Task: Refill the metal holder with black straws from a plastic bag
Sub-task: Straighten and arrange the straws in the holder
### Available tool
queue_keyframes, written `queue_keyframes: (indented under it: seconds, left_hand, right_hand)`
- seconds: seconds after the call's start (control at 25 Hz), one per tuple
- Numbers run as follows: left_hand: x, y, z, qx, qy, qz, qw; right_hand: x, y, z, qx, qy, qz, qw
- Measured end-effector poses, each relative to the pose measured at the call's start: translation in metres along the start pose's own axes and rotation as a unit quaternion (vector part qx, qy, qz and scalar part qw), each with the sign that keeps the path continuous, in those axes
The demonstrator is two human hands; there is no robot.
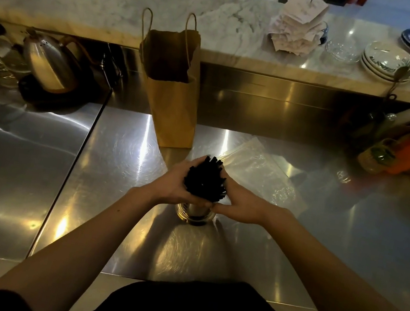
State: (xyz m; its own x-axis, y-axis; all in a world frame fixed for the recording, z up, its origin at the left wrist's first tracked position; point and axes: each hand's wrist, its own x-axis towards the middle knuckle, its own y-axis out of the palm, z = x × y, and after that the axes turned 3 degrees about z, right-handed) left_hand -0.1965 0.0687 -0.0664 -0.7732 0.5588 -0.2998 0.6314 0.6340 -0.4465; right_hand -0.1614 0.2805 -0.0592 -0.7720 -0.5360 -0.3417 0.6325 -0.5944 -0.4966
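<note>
We judge the refill nearly done: the thick bundle of black straws (205, 179) is out of the clear, flat plastic bag (258, 169), which lies limp on the shiny steel bench (116, 168) just behind and to the right, seemingly emptied, though we cannot be sure. The bundle's lower ends sit inside the round polished metal holder (196, 214), which stands on the bench in front of us. Our left grip (175, 183) and right grip (239, 203) both clasp the bundle from either side just above the holder's rim, thumbs meeting on the near side. The straws' long axis runs close to upright, leaning slightly away toward the tall brown paper bag (172, 101), tips pointing up. What seems left is settling them and letting go
</note>
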Motion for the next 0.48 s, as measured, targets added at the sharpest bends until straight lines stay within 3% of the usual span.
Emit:
queue_keyframes:
  seconds: [0.2,0.48]
  left_hand:
    - [0.009,-0.003,0.005,0.058,0.034,-0.047,0.997]
    - [-0.004,0.007,-0.001,-0.051,0.017,-0.075,0.996]
  right_hand:
    - [0.001,-0.008,0.002,0.028,0.039,0.013,0.999]
    - [0.005,-0.007,0.001,0.008,0.032,-0.085,0.996]
